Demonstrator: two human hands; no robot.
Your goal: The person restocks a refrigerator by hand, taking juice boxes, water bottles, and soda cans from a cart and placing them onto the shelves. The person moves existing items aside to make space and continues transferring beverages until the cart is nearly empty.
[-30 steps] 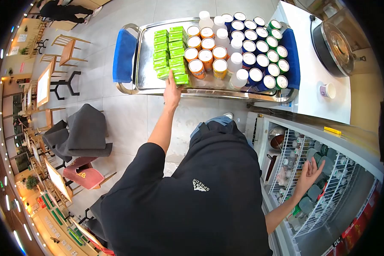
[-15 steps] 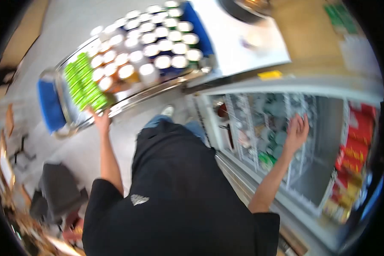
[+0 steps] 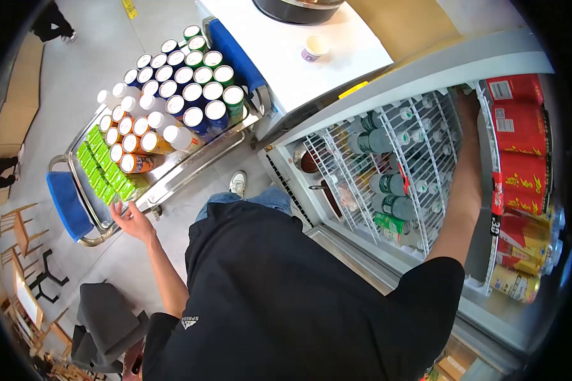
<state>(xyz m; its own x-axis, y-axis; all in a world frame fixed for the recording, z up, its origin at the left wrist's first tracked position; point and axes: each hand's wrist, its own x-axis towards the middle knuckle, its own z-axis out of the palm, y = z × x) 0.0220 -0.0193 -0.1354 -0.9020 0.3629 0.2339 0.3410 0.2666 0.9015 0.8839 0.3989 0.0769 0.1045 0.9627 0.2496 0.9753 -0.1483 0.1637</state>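
Note:
My left hand (image 3: 133,223) is open, palm up, at the near edge of the metal cart (image 3: 171,180), just below the green cartons (image 3: 105,166). Orange cans (image 3: 133,143), white-capped bottles (image 3: 182,138) and blue and green cans (image 3: 194,95) stand beside the cartons on the cart. On the right, my arm reaches deep into the open fridge (image 3: 362,105), past the white wire racks (image 3: 419,159). My right hand (image 3: 468,101) is at the far end beside the racks, its fingers hidden. Bottles (image 3: 388,184) and a green can (image 3: 392,223) lie in the racks.
A white counter (image 3: 279,57) holds a paper cup (image 3: 315,48) and a round pot (image 3: 299,9). Red packs (image 3: 520,146) and yellow ones fill the fridge's right side. Chairs (image 3: 20,230) and a dark draped seat (image 3: 108,320) stand at lower left. People's legs show at upper left.
The view has turned toward the fridge. My left hand has come off the cartons and opened. My right hand has moved from over the racks deep into the fridge's far end.

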